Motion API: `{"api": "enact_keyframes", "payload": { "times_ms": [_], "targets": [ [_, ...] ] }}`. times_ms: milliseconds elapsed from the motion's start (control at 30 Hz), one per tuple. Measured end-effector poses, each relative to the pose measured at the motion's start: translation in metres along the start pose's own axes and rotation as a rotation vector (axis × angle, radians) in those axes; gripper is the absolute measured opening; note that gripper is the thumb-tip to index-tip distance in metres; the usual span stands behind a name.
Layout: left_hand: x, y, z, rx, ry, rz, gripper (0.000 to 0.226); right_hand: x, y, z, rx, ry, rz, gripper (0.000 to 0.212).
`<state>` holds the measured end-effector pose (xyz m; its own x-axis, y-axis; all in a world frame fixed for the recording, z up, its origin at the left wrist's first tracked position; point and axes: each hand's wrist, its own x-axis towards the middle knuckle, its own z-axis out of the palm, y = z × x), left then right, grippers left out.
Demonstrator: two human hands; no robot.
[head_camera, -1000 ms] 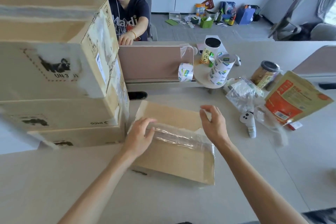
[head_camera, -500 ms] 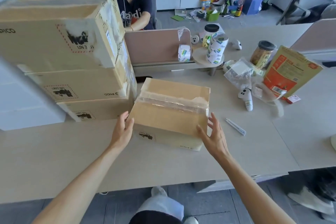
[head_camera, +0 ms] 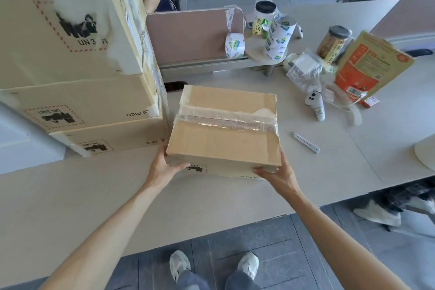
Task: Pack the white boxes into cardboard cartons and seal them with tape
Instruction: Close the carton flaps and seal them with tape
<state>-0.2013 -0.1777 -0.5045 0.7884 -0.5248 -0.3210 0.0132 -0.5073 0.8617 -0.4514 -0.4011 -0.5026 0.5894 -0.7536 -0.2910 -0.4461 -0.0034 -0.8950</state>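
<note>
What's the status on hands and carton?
Both gripping: left hand on near-left corner of carton, right hand on near-right. Clear tape across its top. Close on its left: carton stack.

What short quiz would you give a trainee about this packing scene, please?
1. True or false: the carton held by the left hand and right hand has tape across its top.
2. Where does the white cutter lie? A) on the carton B) on the desk, right of the carton C) on the floor
3. How many cartons make up the stack left of it?
Key: 1 true; 2 B; 3 three.
</note>
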Motion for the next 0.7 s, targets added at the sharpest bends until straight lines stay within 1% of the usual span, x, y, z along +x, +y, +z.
{"api": "enact_keyframes", "payload": {
  "times_ms": [67, 167, 233, 333, 400, 567, 700],
  "targets": [
    [0.013, -0.008, 0.002, -0.049, -0.060, 0.002, 0.078, 0.003, 0.007, 0.006, 0.016, 0.027, 0.047, 0.086],
    [0.026, -0.018, 0.004, -0.112, -0.103, 0.011, 0.077, 0.007, 0.019, 0.014, 0.031, 0.074, 0.067, 0.078],
    [0.024, -0.017, 0.003, -0.129, -0.113, 0.031, 0.075, 0.004, 0.017, 0.017, 0.053, 0.123, 0.061, 0.067],
    [0.010, -0.009, 0.002, -0.141, -0.139, 0.055, 0.069, -0.001, 0.008, 0.016, 0.105, 0.180, 0.038, 0.044],
    [-0.002, -0.007, 0.004, -0.171, -0.113, 0.053, 0.066, -0.004, 0.003, 0.012, 0.135, 0.185, 0.017, 0.039],
    [-0.050, 0.006, 0.014, -0.235, -0.021, 0.004, 0.063, -0.018, -0.003, -0.010, 0.184, 0.090, -0.029, 0.034],
    [-0.107, 0.021, 0.035, -0.269, 0.127, 0.043, 0.050, -0.026, -0.008, -0.038, 0.202, -0.050, -0.047, 0.037]
  ]
}}
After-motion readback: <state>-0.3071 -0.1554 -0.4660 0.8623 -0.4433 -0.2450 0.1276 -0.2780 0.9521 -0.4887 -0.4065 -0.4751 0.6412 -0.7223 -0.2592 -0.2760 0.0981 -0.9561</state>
